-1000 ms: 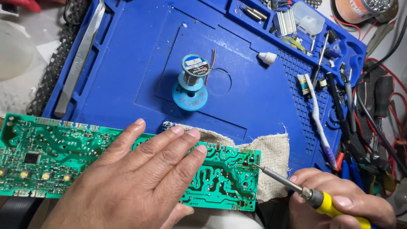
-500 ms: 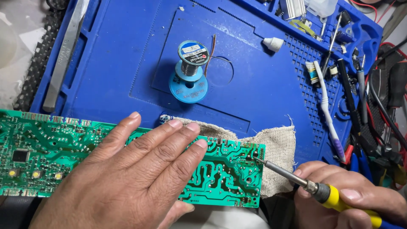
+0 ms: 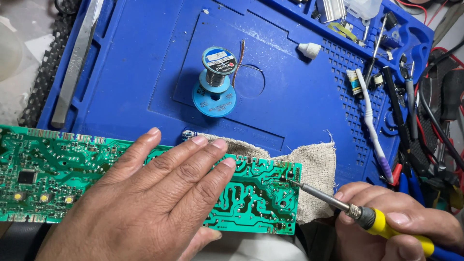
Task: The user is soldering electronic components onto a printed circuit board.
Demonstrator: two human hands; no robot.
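Note:
A long green circuit board (image 3: 256, 193) lies solder side up across the near edge of a blue work mat (image 3: 145, 72). My left hand (image 3: 154, 198) rests flat on the board's middle, fingers spread, pressing it down. My right hand (image 3: 401, 227) grips a soldering iron (image 3: 367, 217) with a yellow collar; its metal tip touches the board's upper right corner. A beige cloth (image 3: 314, 169) lies under the board's right end. A spool of solder wire (image 3: 216, 79) stands upright on the mat beyond the board.
Long metal tweezers (image 3: 75, 63) lie on the mat's left side. A white toothbrush (image 3: 369, 116), a small white cone (image 3: 309, 49), screwdrivers and pliers (image 3: 411, 121) crowd the mat's right compartments. Cables (image 3: 442, 121) run off to the right.
The iron's tip has moved left onto the board's upper right corner. My left hand stays flat on the board. The view has shifted slightly.

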